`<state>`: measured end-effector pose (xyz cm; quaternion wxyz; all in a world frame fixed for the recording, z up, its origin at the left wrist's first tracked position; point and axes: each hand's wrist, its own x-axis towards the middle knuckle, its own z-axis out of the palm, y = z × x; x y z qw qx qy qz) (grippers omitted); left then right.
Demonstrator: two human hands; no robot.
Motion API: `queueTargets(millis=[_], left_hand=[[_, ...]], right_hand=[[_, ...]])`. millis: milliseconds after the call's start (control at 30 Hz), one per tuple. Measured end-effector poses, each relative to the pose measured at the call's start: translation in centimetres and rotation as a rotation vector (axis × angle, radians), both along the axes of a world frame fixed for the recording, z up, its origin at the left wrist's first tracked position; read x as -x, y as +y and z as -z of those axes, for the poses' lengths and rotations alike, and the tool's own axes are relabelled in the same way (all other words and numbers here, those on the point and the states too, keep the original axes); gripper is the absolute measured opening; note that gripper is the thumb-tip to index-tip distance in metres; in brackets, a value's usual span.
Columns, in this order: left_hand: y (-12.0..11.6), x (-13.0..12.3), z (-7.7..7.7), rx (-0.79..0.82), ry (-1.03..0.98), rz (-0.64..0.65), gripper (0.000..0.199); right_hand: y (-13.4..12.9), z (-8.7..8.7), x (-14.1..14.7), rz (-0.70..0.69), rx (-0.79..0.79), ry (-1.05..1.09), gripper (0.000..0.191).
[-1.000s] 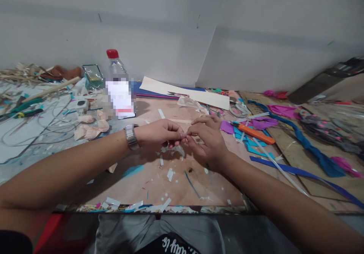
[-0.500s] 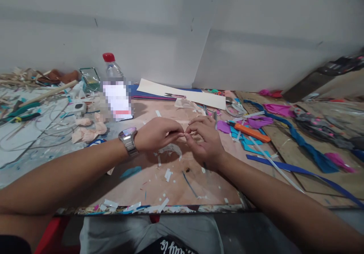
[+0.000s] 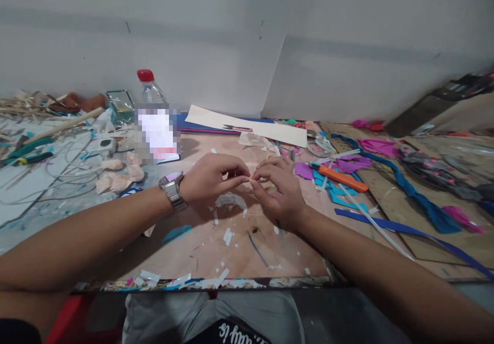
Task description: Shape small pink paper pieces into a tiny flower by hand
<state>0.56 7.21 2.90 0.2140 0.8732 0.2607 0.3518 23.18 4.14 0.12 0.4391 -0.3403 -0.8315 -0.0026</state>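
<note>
Both hands meet over the middle of the wooden work board (image 3: pixel 239 256). My left hand (image 3: pixel 214 178), with a metal watch (image 3: pixel 172 189) at its wrist, pinches with thumb and fingertips; what lies between them is too small to name. Facing it, my right hand (image 3: pixel 278 188) is closed too, its thumb and index fingertip together right beside the left fingertips. Pale, thin material (image 3: pixel 252 140) lies crumpled just behind the hands. Below my left hand a whitish translucent scrap (image 3: pixel 231 203) rests on the board.
A red-capped bottle (image 3: pixel 145 75) and a lit phone (image 3: pixel 158 133) stand back left. Behind lies a cream strip (image 3: pixel 285 134) with small scissors (image 3: pixel 237 128). An orange cutter (image 3: pixel 341 178) and blue ribbon (image 3: pixel 386 224) are at right, green-handled pliers (image 3: pixel 31 151) far left.
The fingers of my left hand are more arched, with a wider gap between thumb and index behind the pinch. My right hand has hardly moved. The view has shifted slightly.
</note>
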Motion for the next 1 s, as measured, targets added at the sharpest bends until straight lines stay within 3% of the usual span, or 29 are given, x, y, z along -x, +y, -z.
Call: queueTargets(millis=[467, 733, 1000], left_hand=[[-0.8, -0.3, 0.4, -0.088, -0.126, -0.017, 0.014], [-1.3, -0.7, -0.2, 0.010, -0.140, -0.124, 0.014], [-1.3, -0.6, 0.0, -0.004, -0.173, -0.072, 0.010]], right_hand=[[-0.1, -0.2, 0.1, 0.042, -0.043, 0.033, 0.008], [-0.2, -0.3, 0.2, 0.059, -0.064, 0.041, 0.010], [-0.4, -0.4, 0.2, 0.045, -0.079, 0.039, 0.006]])
